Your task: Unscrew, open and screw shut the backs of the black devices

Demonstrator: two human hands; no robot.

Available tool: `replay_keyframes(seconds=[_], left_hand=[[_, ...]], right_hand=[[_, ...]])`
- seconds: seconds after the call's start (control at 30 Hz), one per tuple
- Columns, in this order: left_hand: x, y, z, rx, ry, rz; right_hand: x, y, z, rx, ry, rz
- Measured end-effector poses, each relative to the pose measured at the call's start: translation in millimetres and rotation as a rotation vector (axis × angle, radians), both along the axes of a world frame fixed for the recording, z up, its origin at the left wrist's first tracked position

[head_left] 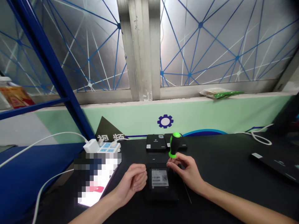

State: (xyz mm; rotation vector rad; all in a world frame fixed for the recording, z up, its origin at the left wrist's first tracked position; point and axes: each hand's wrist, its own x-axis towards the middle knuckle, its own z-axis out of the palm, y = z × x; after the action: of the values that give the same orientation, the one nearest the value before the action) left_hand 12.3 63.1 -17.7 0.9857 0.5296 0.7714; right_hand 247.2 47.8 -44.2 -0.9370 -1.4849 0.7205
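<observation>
A screwdriver (175,144) with a black and bright green handle stands nearly upright, pinched low down between the fingers of my right hand (187,171). Its tip points at the far right corner of a flat black device (161,194), though my fingers hide the exact contact. A white printed label (160,178) covers much of that device's upper face. At the device's left edge my left hand (134,180) rests with curled fingers; whatever they may hold is hidden. On the table just beyond the device lies a tiny light-coloured piece (153,159).
Behind the device sit two black boxes (156,142). To the left are a power strip (108,147) with a white charger (91,145) and a lit, blurred screen (100,177). A thin dark rod (188,194) lies right of the device. Another black device (277,166) is far right.
</observation>
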Motion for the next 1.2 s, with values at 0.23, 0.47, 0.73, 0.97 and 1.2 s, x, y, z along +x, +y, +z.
replay_keyframes(seconds=[0.23,0.47,0.73,0.97,1.2], left_hand=[[0.2,0.1,0.1,0.003,0.008,-0.004],[0.2,0.3,-0.4,0.004,0.026,-0.001],[1.2,0.5,1.4,0.011,0.041,0.001],[-2.1,0.5,-0.3,0.015,0.044,-0.017],[-1.4,0.7,0.9,0.018,0.046,-0.024]], right_hand=[[2.0,-2.9,3.6,0.017,-0.077,0.059],[1.2,-1.8,4.5,0.034,-0.074,0.019],[-0.7,1.3,-3.4,0.005,0.035,-0.017],[-0.4,-2.2,1.2,0.02,-0.008,0.003],[0.6,-4.7,5.6,0.034,-0.097,0.024]])
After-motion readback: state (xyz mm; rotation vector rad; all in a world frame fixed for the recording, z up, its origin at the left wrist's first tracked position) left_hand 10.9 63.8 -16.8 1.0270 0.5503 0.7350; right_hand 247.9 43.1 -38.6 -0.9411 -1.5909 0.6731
